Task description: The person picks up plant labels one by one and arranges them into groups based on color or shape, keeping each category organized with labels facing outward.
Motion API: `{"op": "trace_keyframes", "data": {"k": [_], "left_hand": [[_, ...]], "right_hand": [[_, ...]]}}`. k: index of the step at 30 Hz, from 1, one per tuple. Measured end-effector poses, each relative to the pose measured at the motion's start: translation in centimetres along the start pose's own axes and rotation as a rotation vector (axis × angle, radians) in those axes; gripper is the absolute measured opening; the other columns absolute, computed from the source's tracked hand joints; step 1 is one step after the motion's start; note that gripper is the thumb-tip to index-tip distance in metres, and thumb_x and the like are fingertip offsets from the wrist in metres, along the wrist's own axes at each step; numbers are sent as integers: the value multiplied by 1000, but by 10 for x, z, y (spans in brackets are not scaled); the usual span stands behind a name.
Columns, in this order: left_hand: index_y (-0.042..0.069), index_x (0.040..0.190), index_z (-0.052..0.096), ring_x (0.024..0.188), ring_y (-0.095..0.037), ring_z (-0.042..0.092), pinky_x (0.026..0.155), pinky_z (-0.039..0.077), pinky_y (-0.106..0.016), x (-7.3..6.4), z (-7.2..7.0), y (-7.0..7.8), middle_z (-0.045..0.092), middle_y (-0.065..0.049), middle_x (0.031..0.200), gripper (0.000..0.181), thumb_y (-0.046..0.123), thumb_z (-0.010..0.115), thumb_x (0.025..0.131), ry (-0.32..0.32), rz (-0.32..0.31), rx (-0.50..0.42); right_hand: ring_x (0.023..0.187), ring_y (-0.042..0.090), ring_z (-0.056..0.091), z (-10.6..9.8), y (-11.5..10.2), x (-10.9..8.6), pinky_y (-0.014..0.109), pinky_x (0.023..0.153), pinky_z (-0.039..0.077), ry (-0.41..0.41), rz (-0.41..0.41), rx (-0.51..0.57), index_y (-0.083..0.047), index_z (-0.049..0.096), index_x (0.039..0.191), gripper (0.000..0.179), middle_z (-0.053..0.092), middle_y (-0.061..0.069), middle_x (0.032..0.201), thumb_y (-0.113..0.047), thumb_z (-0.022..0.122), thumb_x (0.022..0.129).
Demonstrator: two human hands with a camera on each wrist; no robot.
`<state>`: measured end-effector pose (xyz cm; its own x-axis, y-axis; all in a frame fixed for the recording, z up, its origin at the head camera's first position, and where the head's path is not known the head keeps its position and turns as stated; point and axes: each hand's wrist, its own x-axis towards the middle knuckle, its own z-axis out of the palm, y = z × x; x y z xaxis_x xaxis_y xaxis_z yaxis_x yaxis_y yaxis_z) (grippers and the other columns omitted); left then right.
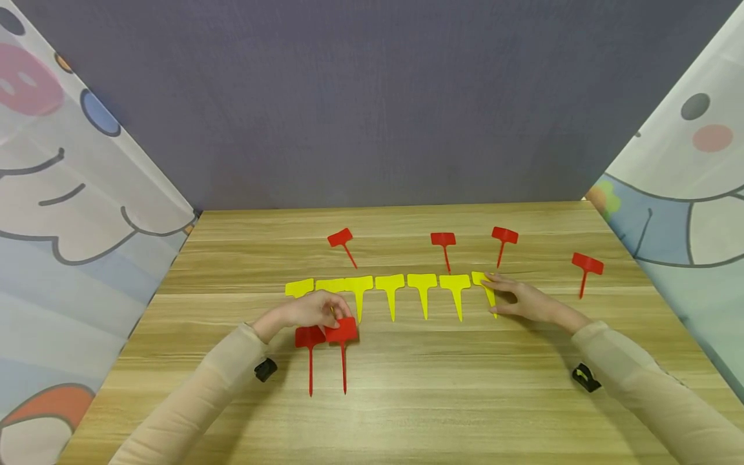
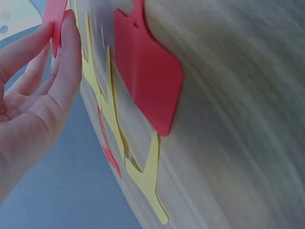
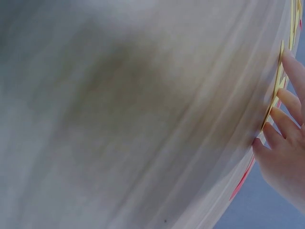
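Observation:
My left hand point(image 1: 310, 310) pinches the head of a red T-shaped plant label point(image 1: 343, 331) between thumb and fingers; its thin stem points toward me. Another red plant label point(image 1: 310, 337) lies just left of it, stem also toward me. My right hand point(image 1: 527, 301) has its fingers stretched over the yellow T-shaped plant label point(image 1: 492, 301) at the right end of a row. In the right wrist view, the fingertips point(image 3: 275, 112) touch along that label's edge. Left of it runs the row of several yellow labels point(image 1: 421, 280), stems toward me; my left hand partly hides those at the left end.
Beyond the row lie red labels: one at the left point(image 1: 340, 237), two near the middle point(image 1: 444, 239) point(image 1: 505, 235) and one at far right point(image 1: 588, 263). Small black objects point(image 1: 265, 369) point(image 1: 585, 377) show by each forearm. A grey panel point(image 1: 383, 103) rises behind the wooden table point(image 1: 418, 413).

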<state>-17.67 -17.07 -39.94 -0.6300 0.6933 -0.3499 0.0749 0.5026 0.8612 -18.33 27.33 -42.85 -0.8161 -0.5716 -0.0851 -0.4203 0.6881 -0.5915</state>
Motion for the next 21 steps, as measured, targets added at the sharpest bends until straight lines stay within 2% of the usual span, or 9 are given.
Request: {"op": "trace_keyframes", "data": {"k": [5,10,16,21], "left_hand": [[5,97,61,68,-15,51,59,49,-27,1,2,-2,53,-6,82,20,-5,57,80,24,-1,69],[5,95,61,72,-13,51,59,46,-21,0,4,0,55,-4,81,20,-6,58,79,50,24,165],[5,94,61,72,-9,51,62,46,-20,3,8,0,56,0,80,20,-5,61,77,59,63,272],[6,92,62,71,-7,50,62,45,-19,4,12,0,56,3,77,20,-5,62,76,84,66,344]], "right_hand": [[125,46,21,-1,-1,0,58,96,24,-2,6,-1,4,40,129,65,28,25,138,-26,66,78],[125,46,20,-1,0,0,58,96,23,-6,10,2,4,41,129,65,27,25,138,-28,66,79],[125,45,20,0,0,0,58,96,23,-4,9,3,3,41,130,65,28,24,138,-28,66,78],[125,46,21,0,1,0,59,96,23,0,3,2,4,41,129,65,28,25,138,-27,66,78]]}}
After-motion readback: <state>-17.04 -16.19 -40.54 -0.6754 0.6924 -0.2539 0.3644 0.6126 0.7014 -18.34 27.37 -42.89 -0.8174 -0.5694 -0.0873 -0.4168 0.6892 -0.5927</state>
